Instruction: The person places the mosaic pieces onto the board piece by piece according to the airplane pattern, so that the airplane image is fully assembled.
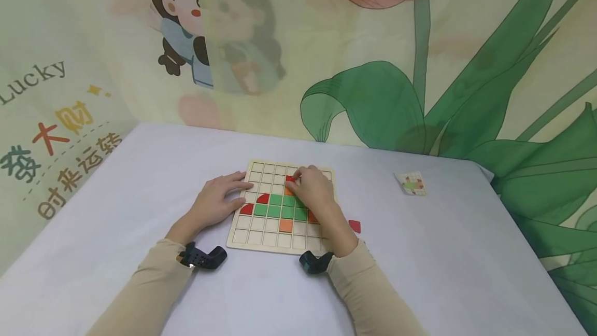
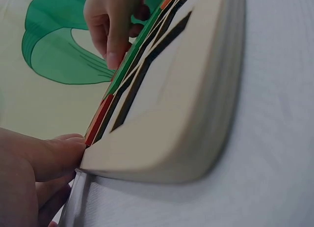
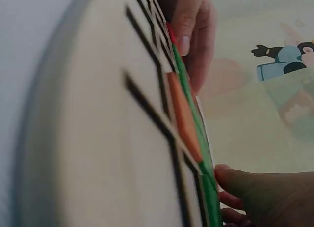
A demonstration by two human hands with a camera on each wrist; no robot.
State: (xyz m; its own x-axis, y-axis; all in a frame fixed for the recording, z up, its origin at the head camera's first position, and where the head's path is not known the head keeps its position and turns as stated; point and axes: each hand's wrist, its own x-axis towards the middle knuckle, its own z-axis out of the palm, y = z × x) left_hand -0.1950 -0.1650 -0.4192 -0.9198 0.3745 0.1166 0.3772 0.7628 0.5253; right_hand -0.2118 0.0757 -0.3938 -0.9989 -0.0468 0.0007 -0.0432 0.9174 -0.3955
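A wooden grid board [image 1: 249,235] lies on the white cloth with coloured tiles set in its squares. Several green tiles [image 1: 274,210] form a block in the middle, with red tiles [image 1: 246,209] at their left and an orange tile [image 1: 286,225] below. My right hand [image 1: 313,188] is over the board's upper part, thumb and forefinger pinching a small red tile [image 1: 290,178] above another orange tile. My left hand [image 1: 216,201] rests along the board's left edge, fingers extended; its thumb [image 2: 64,153] touches the rim by a red tile. The right forearm hides part of the board's right side.
A loose red tile [image 1: 354,226] lies on the cloth right of the board. Farther right is a small pattern card [image 1: 411,183]. A printed curtain [image 1: 289,40] hangs behind the table [image 1: 186,144]. Both wrists wear black camera bands.
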